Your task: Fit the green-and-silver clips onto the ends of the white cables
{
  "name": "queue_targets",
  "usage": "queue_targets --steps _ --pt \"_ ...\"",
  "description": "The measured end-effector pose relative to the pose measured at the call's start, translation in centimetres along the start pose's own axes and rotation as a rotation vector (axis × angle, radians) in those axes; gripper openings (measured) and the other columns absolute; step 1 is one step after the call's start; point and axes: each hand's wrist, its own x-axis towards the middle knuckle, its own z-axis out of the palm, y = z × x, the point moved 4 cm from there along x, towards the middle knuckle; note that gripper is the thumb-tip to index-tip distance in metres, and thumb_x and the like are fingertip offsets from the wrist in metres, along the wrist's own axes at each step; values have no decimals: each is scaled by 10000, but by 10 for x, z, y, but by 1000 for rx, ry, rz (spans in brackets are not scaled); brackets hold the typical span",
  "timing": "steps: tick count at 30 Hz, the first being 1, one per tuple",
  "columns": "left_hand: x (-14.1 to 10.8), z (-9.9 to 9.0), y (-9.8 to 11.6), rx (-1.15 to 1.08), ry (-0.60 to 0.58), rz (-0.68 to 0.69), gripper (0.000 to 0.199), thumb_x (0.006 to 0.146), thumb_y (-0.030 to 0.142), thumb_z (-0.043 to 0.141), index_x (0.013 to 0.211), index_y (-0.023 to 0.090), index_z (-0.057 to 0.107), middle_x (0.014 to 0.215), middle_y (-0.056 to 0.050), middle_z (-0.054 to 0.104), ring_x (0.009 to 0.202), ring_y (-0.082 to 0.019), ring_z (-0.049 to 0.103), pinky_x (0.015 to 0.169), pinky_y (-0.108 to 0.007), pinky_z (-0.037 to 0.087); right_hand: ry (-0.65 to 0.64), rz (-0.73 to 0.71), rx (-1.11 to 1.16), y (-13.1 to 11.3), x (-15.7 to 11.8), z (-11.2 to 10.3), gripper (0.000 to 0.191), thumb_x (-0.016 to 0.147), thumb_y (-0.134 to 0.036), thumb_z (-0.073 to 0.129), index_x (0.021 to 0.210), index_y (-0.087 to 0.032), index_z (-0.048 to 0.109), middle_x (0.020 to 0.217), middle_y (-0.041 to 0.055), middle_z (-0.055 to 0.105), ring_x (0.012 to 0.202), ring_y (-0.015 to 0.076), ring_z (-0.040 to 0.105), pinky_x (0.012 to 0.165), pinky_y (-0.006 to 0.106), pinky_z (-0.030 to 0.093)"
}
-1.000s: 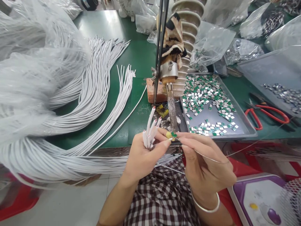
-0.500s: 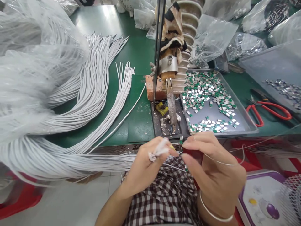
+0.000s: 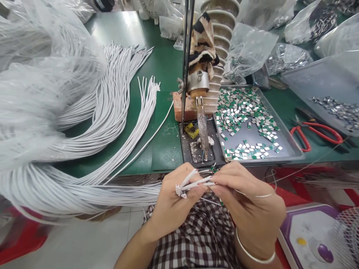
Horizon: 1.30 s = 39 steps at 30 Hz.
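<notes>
Bent fingers of my left hand (image 3: 175,201) grip a bundle of white cables (image 3: 134,194) that runs in from the left, with short white pieces (image 3: 193,183) sticking out over the knuckles. My right hand (image 3: 249,205) meets it from the right, thumb and forefinger pinched on the end of a white piece; a thin pale wire trails from this hand to the right. Small green boards (image 3: 213,168) show just beyond the fingertips. Above both hands, a soldering iron (image 3: 202,127) points down over a dark plate (image 3: 187,149).
Right of the iron lies a metal tray (image 3: 290,151) of small green-and-silver boards. Red-handled pliers (image 3: 322,129) sit beside it. A brick (image 3: 179,108) stands behind the plate. Loose white cables (image 3: 112,130) and plastic bagging (image 3: 25,112) cover the left side.
My right hand has moved slightly left and closed on a white piece. The white pieces at my left hand now spread out toward the right fingertips.
</notes>
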Motion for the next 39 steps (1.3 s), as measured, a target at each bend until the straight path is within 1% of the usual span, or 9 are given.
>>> queue_targets --steps 7,11,16,20,24,31,33,36,39 --pt "0 9 3 -26 -189 -5 490 1009 409 453 658 151 678 658 -35 587 635 -123 535 593 -241 382 -117 92 206 8 0 -6 232 900 -79 579 1033 -224 702 796 2 646 733 117 581 686 273 475" --pt "-1 7 4 -37 -109 41 468 876 547 618 632 148 638 549 14 542 503 -80 444 507 -218 328 -104 156 235 10 -2 -8 121 894 -128 618 905 -231 680 726 -9 621 677 118 548 614 265 441" --pt "-1 3 3 40 7 35 221 948 349 601 821 179 666 688 -9 606 640 -116 529 576 -224 387 -87 129 93 8 -3 -4 192 826 -62 669 905 -234 700 751 -7 667 666 117 591 592 252 463" --pt "-2 2 2 143 37 42 267 971 274 558 741 175 652 659 -12 562 640 -129 506 580 -248 387 -54 110 80 8 -4 -2 298 802 -1 669 957 -247 737 818 -4 733 677 109 630 596 233 500" --pt "-2 2 0 184 35 8 320 993 282 509 735 168 659 680 -17 566 620 -125 505 584 -258 392 -94 114 104 10 -2 -2 321 821 7 639 974 -254 744 833 -13 750 698 102 652 633 226 520" --pt "2 -2 1 126 119 80 269 928 336 632 728 174 709 626 -6 592 594 -120 509 542 -232 380 -266 284 -14 9 6 -4 238 895 -129 506 691 -177 619 616 -31 606 523 72 525 485 192 395" --pt "1 -4 -2 108 146 54 222 918 305 649 759 180 740 667 -11 614 615 -119 536 562 -227 394 -245 274 -115 17 15 -10 240 918 -175 497 717 -180 628 649 -19 642 555 89 562 526 206 424" --pt "1 -6 -9 96 168 -39 157 894 244 672 786 190 773 746 -21 625 667 -126 575 616 -233 432 -9 272 -660 44 37 -30 221 947 -232 500 877 -170 701 833 60 720 748 179 642 671 290 463" --pt "1 -2 -13 64 145 -96 77 842 220 723 807 203 790 833 -34 649 708 -138 599 635 -239 455 -111 369 -1080 76 59 -35 188 920 -223 548 920 -142 718 952 142 707 924 285 631 707 348 439"
